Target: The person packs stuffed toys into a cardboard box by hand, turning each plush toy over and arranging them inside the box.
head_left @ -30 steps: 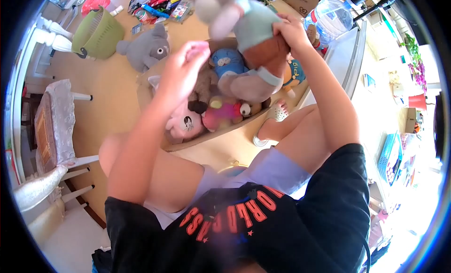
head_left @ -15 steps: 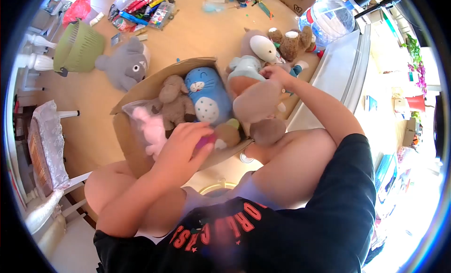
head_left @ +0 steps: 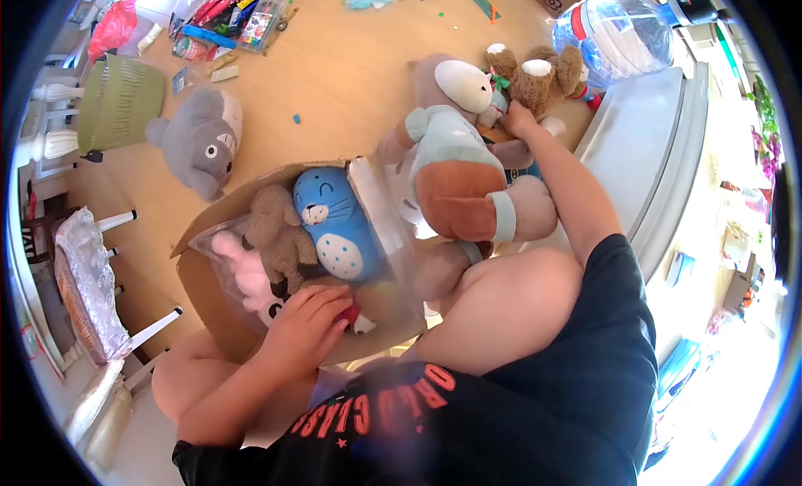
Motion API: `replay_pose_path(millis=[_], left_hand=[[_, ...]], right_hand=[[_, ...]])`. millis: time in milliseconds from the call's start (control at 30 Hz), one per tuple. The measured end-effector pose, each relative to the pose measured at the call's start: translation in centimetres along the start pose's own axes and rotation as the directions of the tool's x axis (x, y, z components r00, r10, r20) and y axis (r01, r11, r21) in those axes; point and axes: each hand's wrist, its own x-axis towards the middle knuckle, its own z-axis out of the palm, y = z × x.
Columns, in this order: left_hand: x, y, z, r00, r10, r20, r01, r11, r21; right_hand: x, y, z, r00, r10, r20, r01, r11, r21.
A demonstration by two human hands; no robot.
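My left hand [head_left: 307,325] is inside the near end of an open cardboard box [head_left: 200,306], its fingers curled around a small red-and-white toy [head_left: 351,317] that is mostly covered. Around it in the box are a pink plush toy [head_left: 245,264] in clear plastic, a brown plush toy [head_left: 276,235] and a blue plush toy [head_left: 332,223]. My right hand [head_left: 522,122] reaches into the plush toys at the right, beside a brown teddy bear [head_left: 535,85]. Its fingers are closed, but what they grip is hidden. A large plush toy in brown shorts [head_left: 455,160] lies between the box and my right forearm.
A grey plush toy [head_left: 200,139] lies on the floor beyond the box, near a green basket [head_left: 124,106]. Pens and packets [head_left: 230,22] lie piled at the back. A large water bottle [head_left: 614,35] and a white ledge [head_left: 643,143] border the right side.
My right hand has reached farther out among the plush toys. The large plush toy has shifted away from my leg and shows more fully. My left hand stays around the small toy, lower in the box.
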Motion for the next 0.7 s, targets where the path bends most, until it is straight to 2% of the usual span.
replay_pose_path(millis=[67, 167, 200, 300, 333, 433, 567, 600, 667, 700], left_hand=[[0.9, -0.4, 0.4, 1.0, -0.028, -0.007, 0.028, 1.0, -0.004], [1.5, -0.9, 1.2, 0.997, -0.079, 0.0, 0.079, 0.995, -0.062], [1.5, -1.1, 1.2, 0.996, -0.093, 0.01, 0.093, 0.992, -0.085], [1.3, -1.4, 1.5, 0.989, -0.143, 0.028, 0.145, 0.981, -0.131], [1.3, -1.4, 1.3, 0.991, -0.133, 0.024, 0.135, 0.983, -0.129], [0.5, -0.5, 1.0, 0.994, -0.111, 0.005, 0.111, 0.985, -0.133], [-1.0, 0.5, 0.6, 0.999, -0.028, -0.043, 0.024, 0.995, -0.096], [-1.5, 0.8, 0.5, 0.999, 0.001, -0.045, -0.004, 0.996, -0.084], [-2.4, 1.2, 0.5, 0.992, 0.085, -0.089, -0.092, 0.993, -0.073], [-2.7, 1.4, 0.5, 0.985, 0.125, -0.115, -0.133, 0.989, -0.066]], right_hand=[[0.8, 0.9, 2.5, 0.998, 0.055, 0.026, -0.057, 0.997, 0.059], [1.0, -0.7, 0.3, 0.939, 0.119, 0.324, -0.143, 0.989, 0.05], [1.3, -0.4, 0.3, 0.922, 0.128, 0.365, -0.176, 0.979, 0.1], [1.2, 1.1, 2.9, 1.0, 0.009, -0.021, -0.005, 0.987, 0.163], [0.7, 1.1, 3.0, 0.991, -0.086, -0.107, 0.094, 0.992, 0.078], [-2.3, -1.6, -1.1, 0.995, -0.066, -0.078, 0.083, 0.967, 0.239], [-2.6, -4.1, -6.8, 0.915, 0.027, -0.402, 0.145, 0.908, 0.393], [-1.7, -4.5, -8.7, 0.863, 0.008, -0.505, 0.223, 0.892, 0.394], [-3.0, -9.3, -13.9, 0.855, 0.191, -0.483, 0.138, 0.812, 0.567], [-3.5, -11.6, -15.3, 0.9, 0.153, -0.407, 0.272, 0.531, 0.803]])
